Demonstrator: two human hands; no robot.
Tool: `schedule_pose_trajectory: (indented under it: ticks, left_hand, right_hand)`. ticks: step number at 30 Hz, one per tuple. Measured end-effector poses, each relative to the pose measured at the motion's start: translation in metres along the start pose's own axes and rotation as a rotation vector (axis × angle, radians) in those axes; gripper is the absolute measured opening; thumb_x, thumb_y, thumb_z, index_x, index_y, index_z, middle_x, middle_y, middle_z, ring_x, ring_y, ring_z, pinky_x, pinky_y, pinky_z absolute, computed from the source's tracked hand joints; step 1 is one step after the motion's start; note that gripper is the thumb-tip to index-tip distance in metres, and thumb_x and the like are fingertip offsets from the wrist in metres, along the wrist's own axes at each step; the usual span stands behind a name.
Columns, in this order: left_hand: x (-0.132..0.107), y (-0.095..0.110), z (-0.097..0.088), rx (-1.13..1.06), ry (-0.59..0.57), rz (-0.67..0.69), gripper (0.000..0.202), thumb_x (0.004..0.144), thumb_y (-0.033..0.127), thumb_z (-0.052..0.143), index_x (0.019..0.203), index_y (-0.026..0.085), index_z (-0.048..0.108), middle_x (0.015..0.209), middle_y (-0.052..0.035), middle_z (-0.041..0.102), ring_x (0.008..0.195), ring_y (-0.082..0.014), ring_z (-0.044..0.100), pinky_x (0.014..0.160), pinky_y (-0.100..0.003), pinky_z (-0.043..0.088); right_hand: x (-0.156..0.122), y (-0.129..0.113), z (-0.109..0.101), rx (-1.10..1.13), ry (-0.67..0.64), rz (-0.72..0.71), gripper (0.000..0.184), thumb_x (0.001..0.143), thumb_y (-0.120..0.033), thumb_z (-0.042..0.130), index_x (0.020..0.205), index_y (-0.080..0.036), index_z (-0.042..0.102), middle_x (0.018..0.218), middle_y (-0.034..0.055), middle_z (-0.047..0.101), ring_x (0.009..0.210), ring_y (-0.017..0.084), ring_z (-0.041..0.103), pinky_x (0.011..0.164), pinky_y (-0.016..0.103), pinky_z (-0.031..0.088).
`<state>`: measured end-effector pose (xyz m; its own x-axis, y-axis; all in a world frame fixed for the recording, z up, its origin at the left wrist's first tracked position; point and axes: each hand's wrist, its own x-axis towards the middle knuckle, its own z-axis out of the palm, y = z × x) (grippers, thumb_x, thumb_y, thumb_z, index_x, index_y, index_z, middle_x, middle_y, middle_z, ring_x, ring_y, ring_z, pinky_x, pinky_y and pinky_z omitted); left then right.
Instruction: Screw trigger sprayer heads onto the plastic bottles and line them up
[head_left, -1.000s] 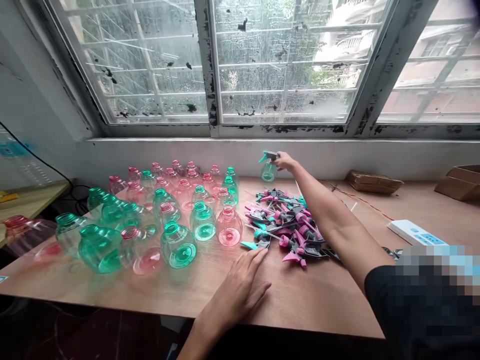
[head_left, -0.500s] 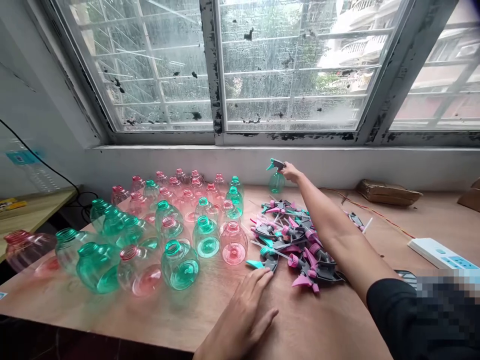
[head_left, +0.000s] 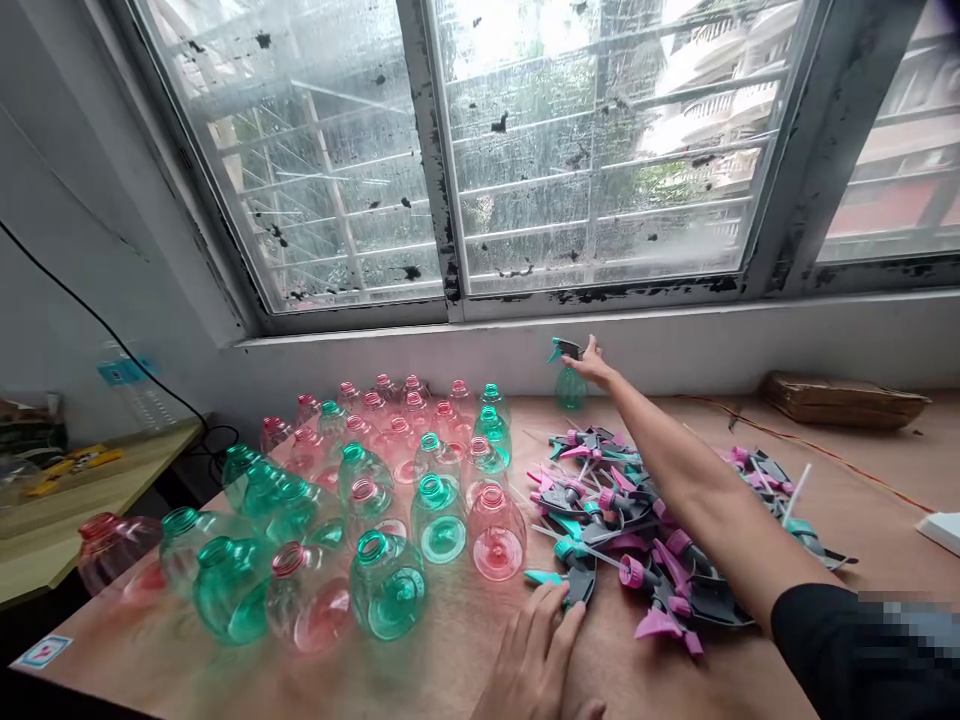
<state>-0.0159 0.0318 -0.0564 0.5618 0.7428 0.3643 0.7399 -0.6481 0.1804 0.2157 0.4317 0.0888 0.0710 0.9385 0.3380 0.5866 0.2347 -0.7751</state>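
A green spray bottle (head_left: 571, 388) with a grey and green trigger head stands upright against the wall at the back of the table. My right hand (head_left: 591, 364) reaches out to it, fingers spread beside the trigger head and not wrapped round it; whether they still touch it I cannot tell. My left hand (head_left: 534, 655) lies low at the front, fingers outstretched, the tips at a grey and green trigger sprayer (head_left: 579, 578). Behind and right of it lies a heap of pink, green and grey trigger sprayers (head_left: 622, 500), partly hidden by my right forearm.
Many open green bottles (head_left: 388, 590) and pink bottles (head_left: 498, 535) without heads stand on the left of the wooden table (head_left: 450, 660). A brown package (head_left: 844, 400), an orange cable (head_left: 825, 448) and a white power strip (head_left: 941, 530) are at the right.
My right hand has loosened from the spray bottle's head, its fingers now spread. The view has shifted, so the scene sits lower and further right. My left hand remains by the same sprayer.
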Motion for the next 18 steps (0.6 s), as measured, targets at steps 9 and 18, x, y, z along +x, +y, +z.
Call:
schedule_pose_trajectory:
  ticks: [9,18]
  left_hand:
    - [0.002,0.021,-0.051,-0.021,0.459,-0.241,0.053,0.102,0.018,0.048,0.153,0.021,0.034,0.159,-0.0189,0.039,0.151,-0.0342,0.035,0.116,-0.056,0.045]
    - [0.071,-0.016,-0.086,0.029,0.476,-0.373,0.072,0.096,0.037,0.062,0.155,0.02,0.024,0.154,-0.0227,0.045,0.146,-0.0425,0.041,0.115,-0.064,0.04]
  right_hand:
    - [-0.103,-0.023,-0.091,-0.315,-0.103,-0.454,0.079,0.096,-0.055,0.058,0.16,-0.026,0.021,0.173,0.0141,0.012,0.156,0.039,0.015,0.125,0.061,0.017]
    - [-0.267,-0.016,-0.165,-0.519,-0.445,-0.503,0.051,0.105,-0.049,0.039,0.147,-0.022,0.048,0.154,0.0183,0.049,0.136,0.035,0.052,0.113,0.052,0.041]
